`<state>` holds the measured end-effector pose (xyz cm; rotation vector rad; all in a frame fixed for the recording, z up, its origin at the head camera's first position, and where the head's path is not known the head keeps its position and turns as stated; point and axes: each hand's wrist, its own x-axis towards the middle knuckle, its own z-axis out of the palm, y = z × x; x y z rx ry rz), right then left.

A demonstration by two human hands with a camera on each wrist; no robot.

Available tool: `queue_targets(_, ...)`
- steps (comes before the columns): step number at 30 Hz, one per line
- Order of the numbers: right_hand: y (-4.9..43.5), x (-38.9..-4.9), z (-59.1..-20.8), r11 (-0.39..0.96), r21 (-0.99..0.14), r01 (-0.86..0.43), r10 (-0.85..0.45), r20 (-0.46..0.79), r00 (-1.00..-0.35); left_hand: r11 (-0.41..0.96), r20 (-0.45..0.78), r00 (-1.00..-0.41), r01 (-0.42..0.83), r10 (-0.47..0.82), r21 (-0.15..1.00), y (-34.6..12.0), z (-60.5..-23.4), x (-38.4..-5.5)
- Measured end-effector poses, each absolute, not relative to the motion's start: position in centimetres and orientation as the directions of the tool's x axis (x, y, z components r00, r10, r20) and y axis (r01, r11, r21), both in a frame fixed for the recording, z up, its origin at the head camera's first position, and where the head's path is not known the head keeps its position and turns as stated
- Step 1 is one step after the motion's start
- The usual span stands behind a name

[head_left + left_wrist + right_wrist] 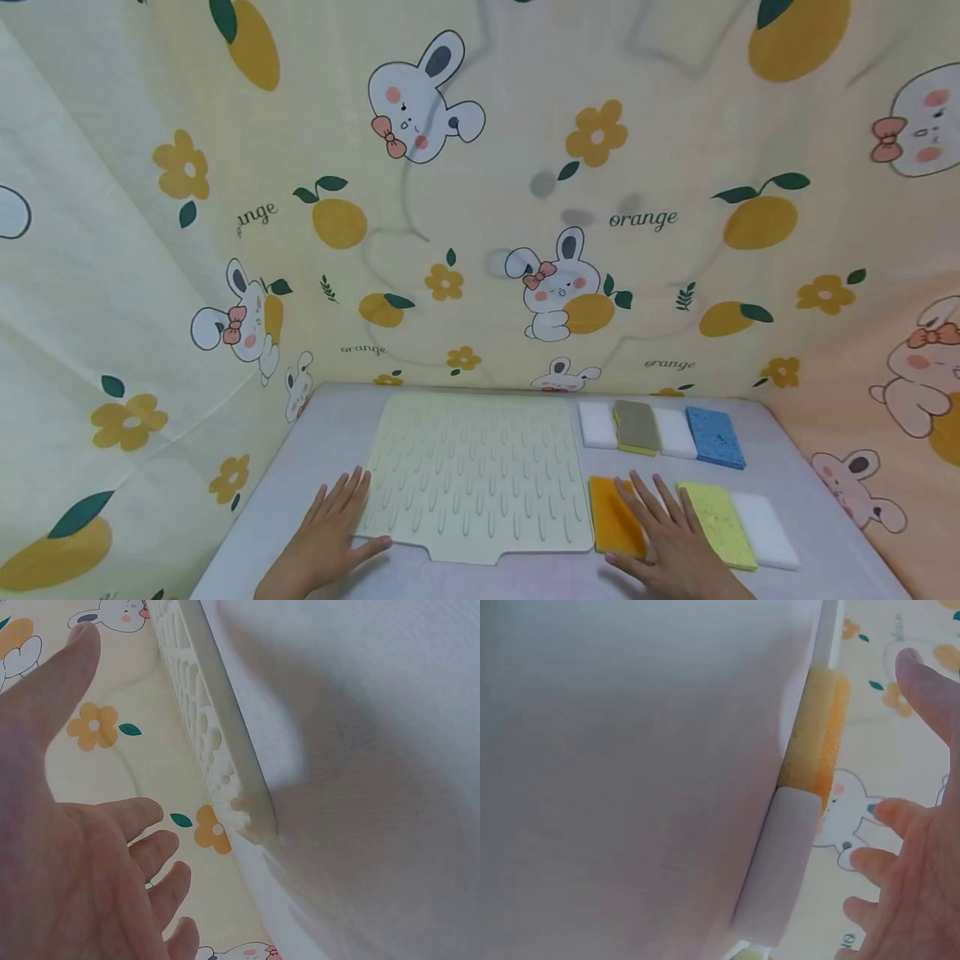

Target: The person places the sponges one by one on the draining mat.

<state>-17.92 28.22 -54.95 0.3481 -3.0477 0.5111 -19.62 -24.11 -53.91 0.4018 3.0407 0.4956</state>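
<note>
A cream ridged board (472, 475) lies flat on the table. My left hand (330, 529), fingers straight, is over its front left corner; the left wrist view shows that hand (90, 877) holding nothing, apart from the board's edge (232, 735). On the other side my right hand (671, 542) spreads its fingers over an orange sponge (611, 504), partly covering it. In the right wrist view that hand (922, 870) is empty, and a white block (780, 862) stands beside the orange sponge (817, 731). Right of the hand lie a yellow sponge (720, 525) and a white block (765, 529).
Behind, right of the board, runs a row: a white block (597, 425), a grey-topped yellow sponge (636, 425), another white block (675, 432) and a blue sponge (716, 435). A printed curtain (480, 200) encloses the white table (300, 467) at the back and sides.
</note>
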Motion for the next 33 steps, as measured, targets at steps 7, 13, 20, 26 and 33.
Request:
queue_targets(7,28.8,-17.9,-54.8,0.909,-0.357,-0.216,-0.212,0.049,-0.976,0.915,0.004,-0.964,0.256,0.268,0.311,-24.2,-54.1,-20.8)
queue_targets(13,30.2,-18.3,-54.7,0.907,-0.376,-0.187,-0.199,0.008,-0.980,0.912,0.009,-0.953,0.293,0.303,0.288,-24.1,-54.4,-22.0)
queue_targets(20,32.4,-18.6,-54.6,0.900,-0.393,-0.188,-0.191,0.031,-0.981,0.904,-0.012,-0.947,0.304,0.322,0.302,-23.9,-54.7,-22.7)
queue_targets(26,34.4,-18.8,-54.3,0.910,-0.370,-0.190,-0.186,0.047,-0.981,0.885,-0.036,-0.941,0.303,0.336,0.354,-23.8,-54.9,-22.7)
queue_targets(33,36.6,-19.2,-53.8,0.910,-0.350,-0.221,-0.212,0.063,-0.975,0.889,-0.073,-0.947,0.267,0.314,0.371,-23.9,-55.8,-22.8)
